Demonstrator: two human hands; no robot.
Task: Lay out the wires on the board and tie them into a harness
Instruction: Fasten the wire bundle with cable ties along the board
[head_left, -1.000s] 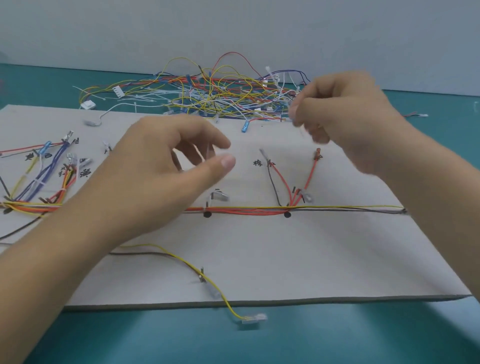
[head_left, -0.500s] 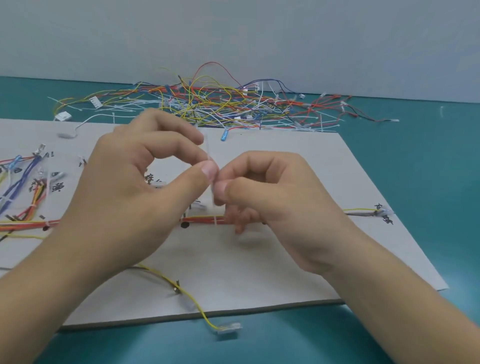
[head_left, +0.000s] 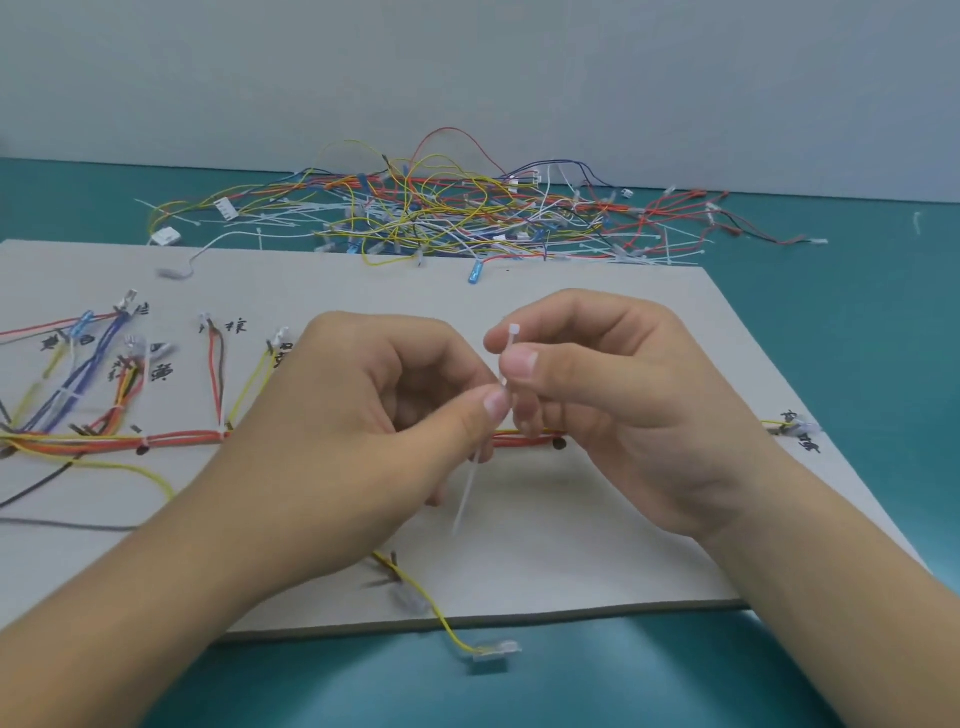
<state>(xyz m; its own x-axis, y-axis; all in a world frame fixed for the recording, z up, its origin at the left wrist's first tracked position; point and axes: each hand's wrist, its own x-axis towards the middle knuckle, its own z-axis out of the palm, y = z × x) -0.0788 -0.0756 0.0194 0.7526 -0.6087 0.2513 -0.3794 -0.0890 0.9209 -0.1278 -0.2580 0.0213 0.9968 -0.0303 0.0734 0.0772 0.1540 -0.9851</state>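
Note:
A grey board (head_left: 597, 545) lies on the teal table. Red, orange and yellow wires (head_left: 171, 439) run along it in a horizontal bundle, with branches fanning up at the left. My left hand (head_left: 363, 431) and my right hand (head_left: 613, 410) meet above the middle of the bundle. Both pinch a thin white cable tie (head_left: 511, 343): its square head sticks up above my right thumb, and its tail hangs down below my left thumb. The stretch of bundle under my hands is hidden.
A tangled heap of loose coloured wires and white cable ties (head_left: 457, 218) lies behind the board. A yellow wire with a clear connector (head_left: 496, 649) hangs over the board's front edge. Handwritten labels mark the branch ends.
My right hand came down from the far heap to meet my left over the bundle. The cable tie now stands upright between both hands, and the view has shifted right.

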